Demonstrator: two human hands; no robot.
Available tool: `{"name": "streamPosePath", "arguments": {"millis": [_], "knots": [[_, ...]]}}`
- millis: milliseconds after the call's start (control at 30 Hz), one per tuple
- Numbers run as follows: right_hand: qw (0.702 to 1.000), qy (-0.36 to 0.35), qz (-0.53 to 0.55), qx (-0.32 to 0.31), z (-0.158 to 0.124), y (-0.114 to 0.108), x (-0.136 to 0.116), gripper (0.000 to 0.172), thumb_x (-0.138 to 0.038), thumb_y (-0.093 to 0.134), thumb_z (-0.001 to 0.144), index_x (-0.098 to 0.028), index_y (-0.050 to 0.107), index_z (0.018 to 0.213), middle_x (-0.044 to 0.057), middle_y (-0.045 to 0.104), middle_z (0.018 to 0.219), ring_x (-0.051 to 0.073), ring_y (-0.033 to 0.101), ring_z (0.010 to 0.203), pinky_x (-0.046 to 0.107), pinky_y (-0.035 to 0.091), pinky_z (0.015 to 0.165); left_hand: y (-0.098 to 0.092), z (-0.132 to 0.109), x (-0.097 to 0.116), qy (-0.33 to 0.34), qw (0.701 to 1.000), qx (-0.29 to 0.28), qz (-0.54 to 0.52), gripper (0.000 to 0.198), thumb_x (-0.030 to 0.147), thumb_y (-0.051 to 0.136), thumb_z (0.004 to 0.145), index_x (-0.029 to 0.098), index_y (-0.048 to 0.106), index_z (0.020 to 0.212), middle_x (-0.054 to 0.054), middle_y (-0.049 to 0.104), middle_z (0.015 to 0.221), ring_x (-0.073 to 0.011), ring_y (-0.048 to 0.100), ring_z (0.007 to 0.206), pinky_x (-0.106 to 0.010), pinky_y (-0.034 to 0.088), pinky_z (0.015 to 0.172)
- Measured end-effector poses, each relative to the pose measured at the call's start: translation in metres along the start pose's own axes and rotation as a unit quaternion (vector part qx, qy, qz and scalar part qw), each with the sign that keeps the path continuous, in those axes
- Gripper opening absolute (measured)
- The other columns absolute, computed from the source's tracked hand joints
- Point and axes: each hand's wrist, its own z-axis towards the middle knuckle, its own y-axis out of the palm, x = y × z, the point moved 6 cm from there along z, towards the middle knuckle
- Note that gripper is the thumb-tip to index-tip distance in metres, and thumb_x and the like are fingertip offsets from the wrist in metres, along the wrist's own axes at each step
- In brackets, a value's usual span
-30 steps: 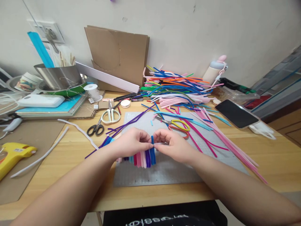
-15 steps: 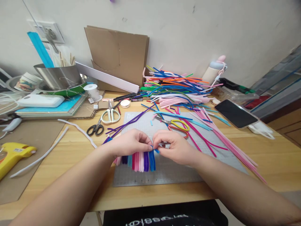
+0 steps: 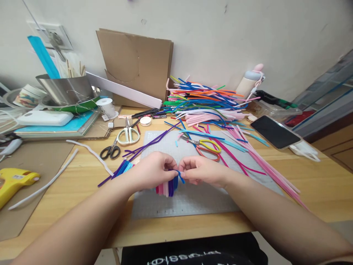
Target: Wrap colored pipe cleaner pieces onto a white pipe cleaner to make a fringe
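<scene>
Above the grey cutting mat [image 3: 204, 204], my left hand [image 3: 158, 170] is closed on a row of folded pipe cleaners [image 3: 165, 188] in pink, white, purple and blue, which hangs below its fingers. Part of the row is hidden behind that hand and wrist. My right hand [image 3: 197, 170] pinches a short blue pipe cleaner end [image 3: 181, 177] right beside the left fingertips. More blue and purple pieces [image 3: 122, 169] stick out on the left of my left wrist. Yellow-and-orange scissors [image 3: 208, 147] lie on the mat behind my right hand.
A heap of coloured pipe cleaners [image 3: 206, 103] lies against the wall. Long pink ones [image 3: 264, 165] stretch along the right. White scissors [image 3: 128, 135] and black scissors [image 3: 110, 151] are at the left, beyond them a yellow glue gun [image 3: 18, 180]. A phone [image 3: 275, 131] lies back right.
The row of folded pipe cleaners has turned and shows less below my left hand. The blue end now points down between the hands. My right fingers have curled in more. The view has shifted slightly.
</scene>
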Motion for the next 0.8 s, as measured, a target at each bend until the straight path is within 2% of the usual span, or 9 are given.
{"name": "streamPosePath", "arguments": {"millis": [133, 233, 300, 467, 667, 733, 800], "knots": [[1.0, 0.012, 0.003, -0.006, 0.002, 0.0, 0.006, 0.015, -0.026, 0.058, 0.07, -0.016, 0.051, 0.077, -0.005, 0.047, 0.058, 0.004, 0.035, 0.044, 0.017, 0.026, 0.04, 0.001, 0.0, 0.001, 0.026, 0.999, 0.013, 0.033, 0.016, 0.025, 0.051, 0.071, 0.019, 0.066, 0.075, -0.001, 0.066, 0.068, -0.0124, 0.055, 0.059, -0.022, 0.037, 0.055], [0.995, -0.053, -0.078, 0.045, 0.003, -0.003, 0.0, 0.008, -0.021, 0.056, 0.069, -0.016, 0.051, 0.073, -0.004, 0.049, 0.061, 0.006, 0.041, 0.05, 0.019, 0.031, 0.046, 0.001, 0.001, 0.0, 0.019, 0.999, 0.013, 0.027, 0.017, 0.026, 0.051, 0.071, 0.018, 0.065, 0.075, -0.001, 0.066, 0.067, -0.0122, 0.055, 0.058, -0.022, 0.037, 0.054], [0.976, -0.115, -0.166, 0.085, 0.0, -0.003, -0.008, 0.003, -0.017, 0.053, 0.069, -0.016, 0.052, 0.071, -0.002, 0.051, 0.065, 0.008, 0.045, 0.057, 0.02, 0.034, 0.052, 0.0, 0.001, -0.002, 0.004, 1.0, 0.009, 0.012, 0.017, 0.026, 0.051, 0.071, 0.018, 0.066, 0.075, 0.0, 0.065, 0.065, -0.0115, 0.054, 0.056, -0.022, 0.037, 0.053], [0.883, -0.212, -0.382, 0.169, -0.013, 0.003, -0.024, 0.004, -0.015, 0.049, 0.072, -0.018, 0.051, 0.071, -0.002, 0.053, 0.064, 0.01, 0.046, 0.059, 0.021, 0.031, 0.053, -0.002, 0.0, -0.004, -0.043, 0.998, 0.001, -0.048, 0.017, 0.028, 0.052, 0.071, 0.018, 0.065, 0.073, 0.002, 0.061, 0.056, -0.01, 0.051, 0.049, -0.02, 0.036, 0.047], [0.739, -0.316, -0.555, 0.214, -0.021, 0.015, -0.031, 0.013, -0.016, 0.045, 0.077, -0.018, 0.049, 0.066, -0.001, 0.052, 0.061, 0.011, 0.044, 0.056, 0.025, 0.024, 0.051, 0.003, 0.001, -0.015, -0.07, 0.99, -0.035, -0.114, 0.022, 0.036, 0.054, 0.069, 0.017, 0.064, 0.073, 0.001, 0.063, 0.062, -0.0103, 0.051, 0.05, -0.02, 0.037, 0.045], [0.707, -0.329, -0.583, 0.227, -0.022, 0.016, -0.03, 0.016, -0.017, 0.042, 0.08, -0.018, 0.05, 0.066, 0.0, 0.052, 0.061, 0.012, 0.043, 0.055, 0.026, 0.022, 0.05, 0.005, 0.002, -0.019, -0.071, 0.988, -0.042, -0.128, 0.024, 0.038, 0.054, 0.07, 0.017, 0.064, 0.074, 0.0, 0.064, 0.064, -0.0107, 0.052, 0.051, -0.02, 0.036, 0.046], [0.688, -0.338, -0.599, 0.233, -0.024, 0.018, -0.029, 0.019, -0.019, 0.04, 0.083, -0.019, 0.05, 0.067, 0.001, 0.051, 0.06, 0.012, 0.043, 0.055, 0.027, 0.022, 0.05, 0.005, 0.003, -0.022, -0.071, 0.985, -0.05, -0.148, 0.027, 0.041, 0.054, 0.07, 0.017, 0.064, 0.077, 0.0, 0.065, 0.067, -0.0108, 0.052, 0.053, -0.02, 0.036, 0.046]]}}
